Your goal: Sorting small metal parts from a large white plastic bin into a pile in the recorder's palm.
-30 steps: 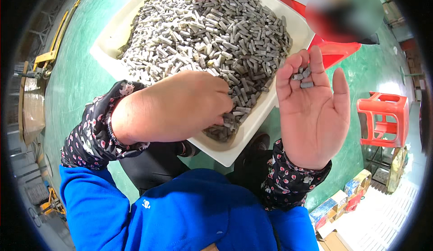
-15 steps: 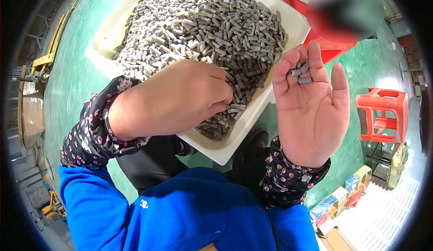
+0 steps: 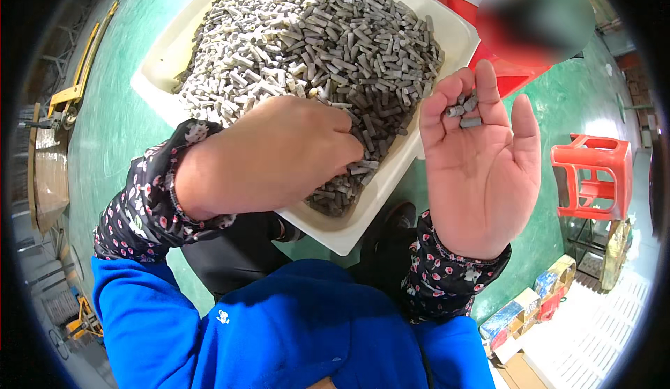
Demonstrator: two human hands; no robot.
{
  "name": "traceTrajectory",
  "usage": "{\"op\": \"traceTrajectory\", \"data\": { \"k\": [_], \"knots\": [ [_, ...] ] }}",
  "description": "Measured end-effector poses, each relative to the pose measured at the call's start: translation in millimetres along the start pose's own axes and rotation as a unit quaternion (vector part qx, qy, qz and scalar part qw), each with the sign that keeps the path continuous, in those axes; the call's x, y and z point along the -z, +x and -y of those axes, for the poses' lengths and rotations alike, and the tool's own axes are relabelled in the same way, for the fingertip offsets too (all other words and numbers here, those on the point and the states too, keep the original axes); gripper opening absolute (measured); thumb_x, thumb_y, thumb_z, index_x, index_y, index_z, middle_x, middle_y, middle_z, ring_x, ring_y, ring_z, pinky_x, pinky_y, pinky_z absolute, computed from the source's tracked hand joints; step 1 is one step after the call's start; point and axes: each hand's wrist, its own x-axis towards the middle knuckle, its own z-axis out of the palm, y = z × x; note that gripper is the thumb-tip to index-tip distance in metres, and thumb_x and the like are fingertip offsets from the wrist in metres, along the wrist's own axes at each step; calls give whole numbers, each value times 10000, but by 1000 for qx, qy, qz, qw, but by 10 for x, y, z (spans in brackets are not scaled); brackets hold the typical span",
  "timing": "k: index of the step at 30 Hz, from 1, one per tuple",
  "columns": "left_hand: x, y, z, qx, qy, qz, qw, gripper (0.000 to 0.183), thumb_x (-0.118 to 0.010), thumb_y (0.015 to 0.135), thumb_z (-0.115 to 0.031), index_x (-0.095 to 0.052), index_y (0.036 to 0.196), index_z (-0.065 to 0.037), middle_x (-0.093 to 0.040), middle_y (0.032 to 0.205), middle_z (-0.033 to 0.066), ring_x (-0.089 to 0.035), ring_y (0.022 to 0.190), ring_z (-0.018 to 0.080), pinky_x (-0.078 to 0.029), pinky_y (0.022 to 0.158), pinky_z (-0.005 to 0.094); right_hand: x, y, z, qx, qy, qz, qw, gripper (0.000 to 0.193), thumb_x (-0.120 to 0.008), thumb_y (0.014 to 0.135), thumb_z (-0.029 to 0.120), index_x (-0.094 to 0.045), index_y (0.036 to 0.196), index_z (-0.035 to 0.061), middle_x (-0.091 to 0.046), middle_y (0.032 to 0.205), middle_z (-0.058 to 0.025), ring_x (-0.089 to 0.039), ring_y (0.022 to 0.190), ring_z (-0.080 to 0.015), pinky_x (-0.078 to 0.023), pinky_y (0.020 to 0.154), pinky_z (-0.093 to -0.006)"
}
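Observation:
A cream plastic tub [image 3: 457, 40] holds a large heap of short grey cylindrical pieces [image 3: 349, 29], like small cut rods. Over the near part of the heap my left hand [image 3: 289, 155] is bent down, back up, with its fingers curled closed among the pieces. The heap and the hand itself hide the fingertips, so what they pinch cannot be made out. To the right of the tub my right hand [image 3: 481, 162] is raised palm up. Several of the grey pieces [image 3: 464, 109] rest in its half-curled fingers, while the index finger and thumb stand apart.
A red surface [image 3: 509, 75] lies beyond the tub at the right, with a blurred area over it. On the green floor stands a red plastic stool [image 3: 593, 176], and cardboard boxes [image 3: 520, 316] lie nearer. A yellow pallet jack [image 3: 77, 89] is at the far left.
My left hand has shifted slightly to the right over the heap. My right hand stays almost still with its pieces. The bit of skin at the top edge has drawn back slightly.

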Motion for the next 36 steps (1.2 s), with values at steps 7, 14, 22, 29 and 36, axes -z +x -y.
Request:
{"op": "traceTrajectory", "data": {
  "k": [7, 14, 22, 29, 36],
  "knots": [
    [-2, 87, -13, -3, 33, 15, 999, 132, -629, 744, -114, -578, 849, -53, -540, 778, 99, -583, 734, 282, -472, 633, 368, -1, -14, -1, 3, 5, -6, 1000, 430, -389, 959, 274, -446, 1209, -72, -511, 1141, -188, -483, 1075, -305, -386, 966, -446],
    [415, 219, -98, 52, -97, -195, 975, 159, -644, 776, -1, -578, 917, -35, -560, 785, 45, -541, 653, 119, -430, 592, 235, -112, -13, -116, -31, 1, -80, 996, 442, -389, 961, 293, -439, 1216, -65, -494, 1198, -191, -435, 1167, -307, -298, 1046, -440],
    [502, 456, -206, 9, -123, -214, 969, 122, -659, 762, -17, -599, 867, -28, -574, 784, 45, -583, 678, 136, -444, 599, 243, -151, -19, -114, -59, 68, -55, 994, 441, -346, 981, 266, -387, 1253, -78, -448, 1282, -177, -381, 1247, -286, -262, 1087, -438],
    [257, 12, 147, 19, -3, 21, 1000, 160, -645, 708, -27, -607, 863, -40, -519, 807, 98, -550, 777, 287, -453, 664, 365, -65, -22, -11, -23, 52, -52, 997, 457, -350, 975, 239, -388, 1253, -123, -425, 1265, -247, -342, 1268, -357, -277, 1098, -460],
    [158, -5, 112, -46, 12, 43, 998, 195, -625, 704, -72, -592, 895, -49, -496, 827, 93, -524, 835, 278, -444, 703, 369, -91, -6, -83, -39, 58, -30, 997, 451, -372, 973, 247, -406, 1233, -121, -444, 1233, -252, -365, 1248, -355, -292, 1087, -466]
  ]
}}
